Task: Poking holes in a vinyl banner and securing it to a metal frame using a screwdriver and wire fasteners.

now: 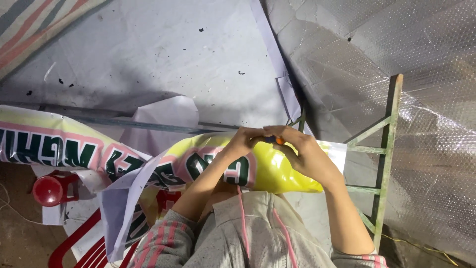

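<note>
Two hands meet in the middle of the frame over a shiny yellow banner [277, 173] with big green and pink letters. The left hand [243, 141] has its fingers curled shut on the banner's top edge. The right hand [302, 149] is closed around a small tool with an orange tip [280, 141]; most of the tool is hidden inside the fingers, so its kind is hard to tell. Both hands touch each other.

The banner is smooth and plastic, and it bends and folds toward the left edge of the frame. Behind it sits a green wooden frame [384, 164] like a ladder, on the right. Bubbly clear wrap [436, 99] fills the upper right. A round red thing [48, 190] sits at the lower left, partly cut off by paper. The person's grey and pink sleeves [163, 245] show at the bottom.
</note>
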